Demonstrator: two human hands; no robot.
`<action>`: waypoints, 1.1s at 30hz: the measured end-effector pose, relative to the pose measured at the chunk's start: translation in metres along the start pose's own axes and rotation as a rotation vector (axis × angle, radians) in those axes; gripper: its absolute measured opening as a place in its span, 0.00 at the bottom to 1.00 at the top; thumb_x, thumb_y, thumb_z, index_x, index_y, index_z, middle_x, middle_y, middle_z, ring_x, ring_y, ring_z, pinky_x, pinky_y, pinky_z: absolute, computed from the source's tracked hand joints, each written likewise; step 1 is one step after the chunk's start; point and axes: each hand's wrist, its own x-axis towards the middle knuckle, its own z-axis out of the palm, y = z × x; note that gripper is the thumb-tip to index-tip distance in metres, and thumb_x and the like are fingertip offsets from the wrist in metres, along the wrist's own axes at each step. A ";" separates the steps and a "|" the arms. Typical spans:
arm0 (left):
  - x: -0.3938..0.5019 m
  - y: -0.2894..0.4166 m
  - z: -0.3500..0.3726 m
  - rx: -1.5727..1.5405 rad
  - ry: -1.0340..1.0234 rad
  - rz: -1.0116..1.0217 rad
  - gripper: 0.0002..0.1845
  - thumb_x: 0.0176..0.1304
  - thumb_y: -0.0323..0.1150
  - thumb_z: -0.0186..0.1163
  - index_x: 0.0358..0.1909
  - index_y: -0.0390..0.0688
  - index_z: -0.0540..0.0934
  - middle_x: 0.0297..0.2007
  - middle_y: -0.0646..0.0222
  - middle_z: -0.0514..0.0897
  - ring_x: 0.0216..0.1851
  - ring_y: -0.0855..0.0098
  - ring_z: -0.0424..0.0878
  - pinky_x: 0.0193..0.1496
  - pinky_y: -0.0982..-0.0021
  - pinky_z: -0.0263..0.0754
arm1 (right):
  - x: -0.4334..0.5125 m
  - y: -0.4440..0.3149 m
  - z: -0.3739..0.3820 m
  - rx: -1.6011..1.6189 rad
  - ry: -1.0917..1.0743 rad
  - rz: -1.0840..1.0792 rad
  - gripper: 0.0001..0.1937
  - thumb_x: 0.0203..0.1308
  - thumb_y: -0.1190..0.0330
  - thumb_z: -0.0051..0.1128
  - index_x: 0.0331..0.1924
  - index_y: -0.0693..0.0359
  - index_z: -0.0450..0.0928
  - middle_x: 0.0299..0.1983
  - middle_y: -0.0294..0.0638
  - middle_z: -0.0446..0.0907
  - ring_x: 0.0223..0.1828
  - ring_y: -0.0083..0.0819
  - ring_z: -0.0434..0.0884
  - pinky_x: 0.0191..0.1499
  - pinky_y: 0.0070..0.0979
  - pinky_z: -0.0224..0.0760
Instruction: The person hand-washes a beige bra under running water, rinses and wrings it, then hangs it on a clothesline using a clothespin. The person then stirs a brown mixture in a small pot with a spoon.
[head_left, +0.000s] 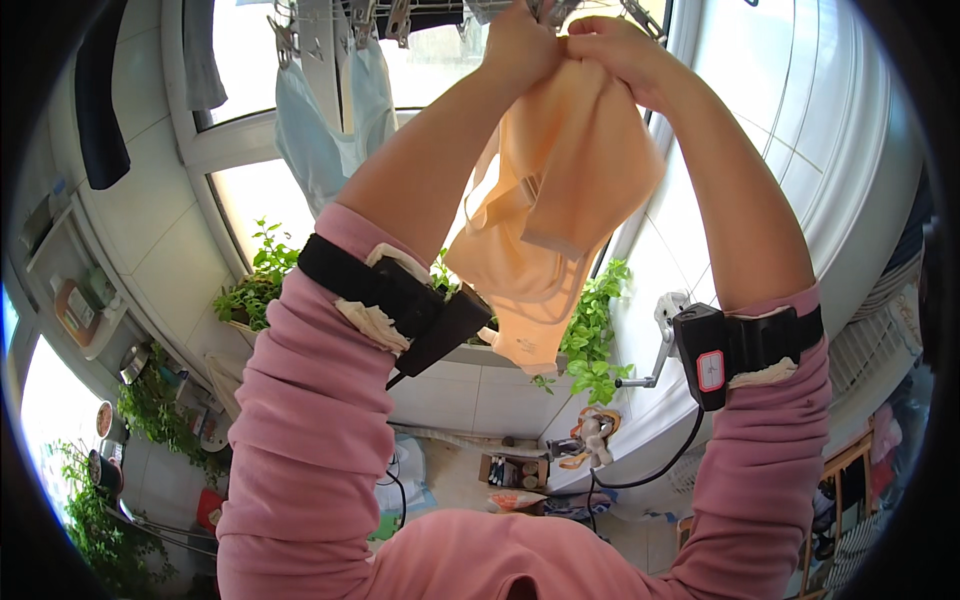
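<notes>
A peach-coloured bra (585, 157) hangs down in front of the window, its upper edge gathered between both raised hands. My left hand (525, 41) is at a metal clip at the picture's top edge; its fingertips are partly cut off there. My right hand (615, 56) pinches the bra's top edge just to the right. Beside it another metal clip (643, 20) hangs from the wire drying rack (435, 9). Whether any clip grips the bra cannot be told. Light blue underwear (322, 135) hangs from clips at the left.
Grey cloth (202, 60) and a dark garment (101, 105) hang at the left. Green potted plants (259, 289) stand along the windowsill. A crank handle (660, 352) juts from the right wall. On the floor is a box of bottles (514, 472). Shelves (105, 330) line the left wall.
</notes>
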 end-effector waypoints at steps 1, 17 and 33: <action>0.002 0.001 -0.003 0.111 -0.048 -0.052 0.25 0.72 0.48 0.47 0.43 0.34 0.81 0.39 0.41 0.83 0.43 0.44 0.81 0.46 0.55 0.75 | -0.005 0.002 -0.003 -0.061 -0.035 -0.015 0.17 0.57 0.66 0.57 0.51 0.62 0.78 0.44 0.38 0.81 0.47 0.25 0.79 0.51 0.23 0.73; -0.004 -0.017 -0.008 0.068 0.038 0.119 0.16 0.66 0.35 0.54 0.44 0.31 0.78 0.41 0.40 0.82 0.47 0.42 0.80 0.49 0.53 0.74 | -0.025 0.021 0.007 0.199 -0.077 -0.083 0.21 0.64 0.60 0.62 0.54 0.66 0.75 0.47 0.40 0.81 0.46 0.25 0.81 0.49 0.23 0.76; 0.002 -0.001 -0.017 -0.693 -0.096 -0.141 0.12 0.66 0.32 0.56 0.46 0.36 0.82 0.38 0.64 0.85 0.41 0.71 0.81 0.45 0.72 0.75 | 0.007 0.022 0.025 0.556 -0.039 -0.209 0.12 0.67 0.63 0.58 0.49 0.59 0.77 0.43 0.34 0.81 0.44 0.22 0.80 0.48 0.20 0.75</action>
